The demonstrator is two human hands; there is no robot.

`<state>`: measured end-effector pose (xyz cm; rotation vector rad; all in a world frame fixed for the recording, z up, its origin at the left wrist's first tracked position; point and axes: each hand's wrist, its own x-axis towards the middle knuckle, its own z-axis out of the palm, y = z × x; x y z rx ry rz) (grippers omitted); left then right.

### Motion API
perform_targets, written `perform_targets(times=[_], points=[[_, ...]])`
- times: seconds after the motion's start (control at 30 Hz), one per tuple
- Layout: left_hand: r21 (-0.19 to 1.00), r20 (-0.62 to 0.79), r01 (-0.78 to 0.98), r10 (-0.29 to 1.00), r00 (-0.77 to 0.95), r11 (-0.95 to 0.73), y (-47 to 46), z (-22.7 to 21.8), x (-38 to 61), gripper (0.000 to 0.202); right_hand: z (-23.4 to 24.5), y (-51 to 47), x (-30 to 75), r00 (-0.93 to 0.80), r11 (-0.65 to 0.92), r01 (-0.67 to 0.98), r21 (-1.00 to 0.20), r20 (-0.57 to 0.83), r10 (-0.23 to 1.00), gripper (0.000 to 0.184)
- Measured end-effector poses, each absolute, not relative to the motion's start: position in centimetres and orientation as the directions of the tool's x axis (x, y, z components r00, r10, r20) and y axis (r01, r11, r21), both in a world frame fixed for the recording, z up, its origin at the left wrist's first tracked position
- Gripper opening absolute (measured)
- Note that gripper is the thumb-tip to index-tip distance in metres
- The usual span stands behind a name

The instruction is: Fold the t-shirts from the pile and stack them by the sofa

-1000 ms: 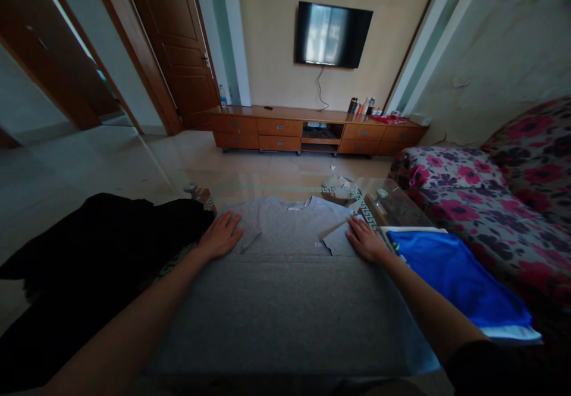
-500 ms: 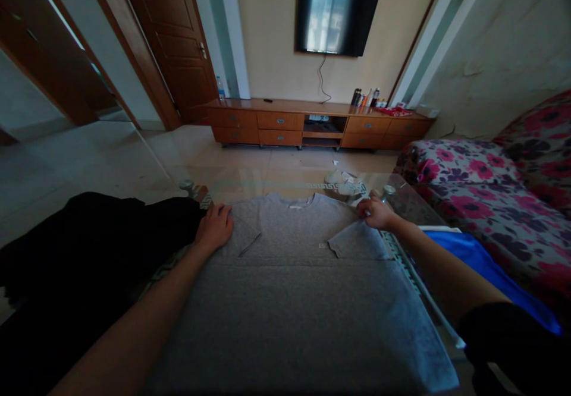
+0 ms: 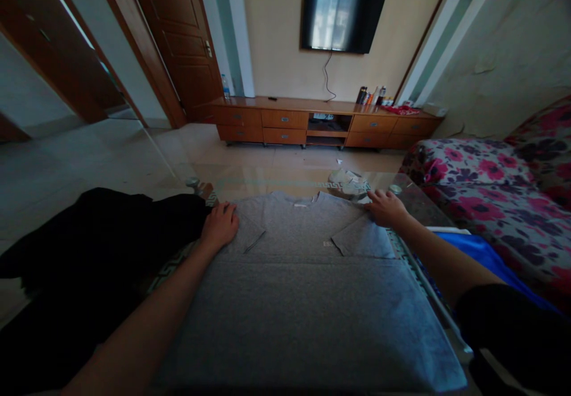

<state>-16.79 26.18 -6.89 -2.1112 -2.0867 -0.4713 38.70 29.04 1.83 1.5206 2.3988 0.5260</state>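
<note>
A grey T-shirt [image 3: 307,301] lies spread face up on a glass table, collar at the far side, both short sleeves folded inward over the chest. Small pale lettering shows beside the right-hand sleeve. My left hand [image 3: 220,228] rests on the shirt's left shoulder edge, fingers laid over the cloth. At the opposite shoulder is my right hand [image 3: 387,209], its fingers stretched out and slightly apart at the fabric's edge. Dark black cloth [image 3: 102,235] is heaped just left of my left hand.
The glass table [image 3: 285,176] has a patterned border. Blue cloth [image 3: 477,253] lies to the right, near a flowered sofa [image 3: 486,206]. Across the floor stands a wooden TV cabinet [image 3: 285,119] with bottles on top, under a wall television [image 3: 343,15].
My right hand's fingers have loosened from a pinch on the shoulder edge and spread. The left hand stays on its shoulder. The whole view has shifted slightly.
</note>
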Motion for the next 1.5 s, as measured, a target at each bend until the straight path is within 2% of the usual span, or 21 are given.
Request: perform_targets(times=[0.07, 0.2, 0.27, 0.37, 0.47, 0.63, 0.77, 0.83, 0.93, 1.03, 1.23, 1.4, 1.5], points=[[0.146, 0.307, 0.989, 0.952, -0.021, -0.025, 26.1, -6.8, -16.7, 0.048, 1.5, 29.3, 38.7, -0.399, 0.362, 0.847, 0.389, 0.014, 0.917, 0.037], [0.197, 0.302, 0.98, 0.953, -0.035, -0.026, 26.3, -7.1, -17.1, 0.048, 0.0, 30.6, 39.5, -0.178, 0.179, 0.983, 0.045, -0.006, 0.984, 0.027], [0.232, 0.298, 0.973, 0.953, -0.062, -0.01, 26.7, -7.5, -17.5, 0.048, -0.9, 31.2, 40.2, -0.126, 0.123, 0.99, -0.072, -0.042, 0.991, 0.023], [0.296, 0.279, 0.954, 0.95, -0.141, 0.055, 27.8, -7.9, -18.3, 0.051, -2.2, 31.7, 41.1, -0.111, 0.107, 0.984, -0.139, -0.019, 0.994, 0.03], [0.329, 0.23, 0.938, 0.955, -0.188, 0.105, 29.5, -8.0, -19.3, 0.052, -3.2, 31.9, 41.8, -0.059, 0.068, 0.958, -0.279, 0.04, 0.997, 0.039], [0.417, 0.148, 0.9, 0.967, -0.209, 0.13, 32.7, -7.5, -20.5, 0.056, -4.1, 32.2, 42.6, 0.008, 0.003, 0.876, -0.482, 0.021, 1.0, 0.029], [0.491, 0.07, 0.859, 0.976, -0.204, 0.144, 33.8, -6.9, -21.0, 0.043, -4.1, 32.1, 42.5, 0.072, -0.043, 0.813, -0.581, 0.026, 0.997, 0.028], [0.52, 0.082, 0.846, 0.98, -0.184, 0.115, 33.5, -6.1, -21.1, 0.039, -3.7, 31.7, 42.2, 0.086, -0.044, 0.782, -0.622, 0.039, 0.996, 0.03], [0.575, 0.156, 0.817, 0.973, -0.172, 0.052, 31.7, -4.2, -21.3, 0.044, -2.2, 30.4, 41.7, 0.105, -0.015, 0.738, -0.675, 0.093, 0.99, 0.036], [0.579, 0.226, 0.815, 0.964, -0.143, -0.014, 28.5, -1.4, -21.6, 0.047, 0.3, 27.6, 41.3, 0.107, 0.063, 0.705, -0.706, 0.194, 0.975, 0.042], [0.622, 0.33, 0.775, 0.935, -0.131, -0.111, 17.9, 3.5, -23.6, 0.05, 4.6, 16.8, 41.6, 0.093, 0.197, 0.598, -0.777, 0.311, 0.946, 0.051], [0.605, 0.327, 0.783, 0.941, -0.084, -0.141, 7.9, 3.1, -26.3, 0.038, 3.2, 5.6, 43.8, 0.0, 0.272, 0.718, -0.64, 0.391, 0.92, 0.035], [0.517, 0.288, 0.823, 0.953, 0.094, -0.237, 3.6, 1.4, -26.8, 0.027, 0.5, 0.4, 44.2, -0.171, 0.325, 0.822, -0.467, 0.342, 0.924, 0.023]])
